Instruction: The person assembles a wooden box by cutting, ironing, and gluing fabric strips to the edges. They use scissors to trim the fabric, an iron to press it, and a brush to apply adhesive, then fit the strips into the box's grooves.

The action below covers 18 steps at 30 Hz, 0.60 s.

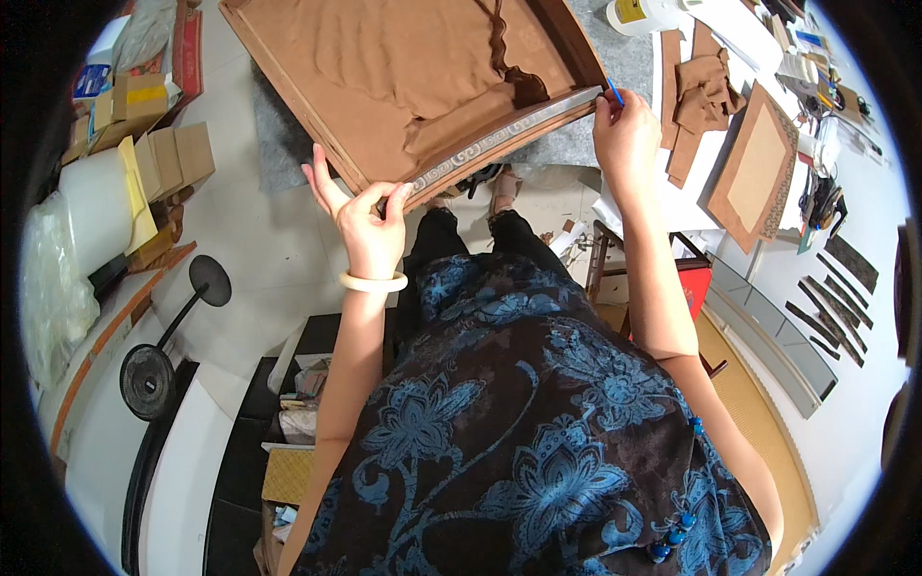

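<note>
A shallow brown tray point(384, 72) with raised rims and a rippled inner surface lies at the top of the view. Along its near rim runs a narrow grey strip point(509, 132) with pale scroll patterns. My left hand point(370, 226), wearing a cream bangle, pinches the strip's left end between thumb and index finger; its other fingers spread beside the tray's side. At the strip's right end, by the tray corner, my right hand point(629, 144) closes its fingertips on it. A thin blue stick point(615, 92) pokes out at these fingertips.
A grey-topped table point(279, 125) lies under the tray. To the right are brown cut pieces point(706, 91), a brown-bordered panel point(754, 168) and dark strips point(831, 312). Cardboard boxes point(178, 158) and a plastic-wrapped roll point(91, 216) crowd the left. A white tub point(643, 14) stands at the top.
</note>
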Motion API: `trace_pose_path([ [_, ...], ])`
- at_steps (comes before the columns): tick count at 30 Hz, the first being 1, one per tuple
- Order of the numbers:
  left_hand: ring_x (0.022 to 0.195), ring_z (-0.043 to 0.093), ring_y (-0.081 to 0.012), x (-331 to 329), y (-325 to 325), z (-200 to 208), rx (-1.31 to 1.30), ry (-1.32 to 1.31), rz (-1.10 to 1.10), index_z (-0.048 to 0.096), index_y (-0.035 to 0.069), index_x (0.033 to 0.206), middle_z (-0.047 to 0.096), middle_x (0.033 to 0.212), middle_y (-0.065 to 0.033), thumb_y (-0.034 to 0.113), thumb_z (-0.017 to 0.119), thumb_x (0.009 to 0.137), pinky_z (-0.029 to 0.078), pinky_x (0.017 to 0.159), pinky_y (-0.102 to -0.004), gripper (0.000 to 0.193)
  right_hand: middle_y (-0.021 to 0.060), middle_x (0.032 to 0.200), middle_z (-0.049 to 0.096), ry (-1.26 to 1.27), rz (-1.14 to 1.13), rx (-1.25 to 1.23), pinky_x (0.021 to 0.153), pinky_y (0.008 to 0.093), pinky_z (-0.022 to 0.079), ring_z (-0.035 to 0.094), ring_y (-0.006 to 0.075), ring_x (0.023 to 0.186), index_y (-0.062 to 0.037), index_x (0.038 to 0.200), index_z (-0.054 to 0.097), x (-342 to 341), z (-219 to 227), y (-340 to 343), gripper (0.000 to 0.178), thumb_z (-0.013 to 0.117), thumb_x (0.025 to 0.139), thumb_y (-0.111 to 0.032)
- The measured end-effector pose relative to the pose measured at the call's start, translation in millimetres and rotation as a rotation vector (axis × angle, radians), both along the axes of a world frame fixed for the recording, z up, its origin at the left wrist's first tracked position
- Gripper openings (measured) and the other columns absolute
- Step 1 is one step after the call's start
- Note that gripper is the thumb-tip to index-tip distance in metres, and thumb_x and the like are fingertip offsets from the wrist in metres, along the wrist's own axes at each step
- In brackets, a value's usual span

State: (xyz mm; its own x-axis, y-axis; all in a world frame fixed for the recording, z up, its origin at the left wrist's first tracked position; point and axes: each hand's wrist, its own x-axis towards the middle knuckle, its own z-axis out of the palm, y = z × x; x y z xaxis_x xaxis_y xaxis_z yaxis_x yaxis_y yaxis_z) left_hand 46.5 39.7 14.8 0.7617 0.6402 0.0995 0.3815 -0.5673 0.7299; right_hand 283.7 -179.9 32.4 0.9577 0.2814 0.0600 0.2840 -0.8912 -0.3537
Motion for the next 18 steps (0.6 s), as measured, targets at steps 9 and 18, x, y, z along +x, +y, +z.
trace_pose_path([
  [9,0.149,0.019,-0.0443,-1,-2,-4,-0.077,-0.020,0.038,0.074,0.006,0.072,0.012,0.165,-0.0224,0.014,0.084,0.075,0.019,0.119,-0.0511,0.013,0.0189,0.089,0.069,0.018,-0.009,0.050,0.078,0.0444,0.053,0.068,0.0364,0.083,0.0016,0.097,0.069,0,-1,-5,0.019,0.067,0.090,-0.016],
  [18,0.138,0.042,-0.0244,-42,-2,-5,-0.912,-0.488,0.529,0.047,0.006,0.140,0.041,0.152,-0.0115,0.017,0.049,0.101,0.030,0.117,-0.0398,0.040,0.0084,0.091,0.066,0.041,0.831,0.250,0.068,0.0329,0.055,0.068,0.0236,0.081,-0.0062,0.099,0.071,-37,54,77,0.020,0.073,0.081,0.002],
])
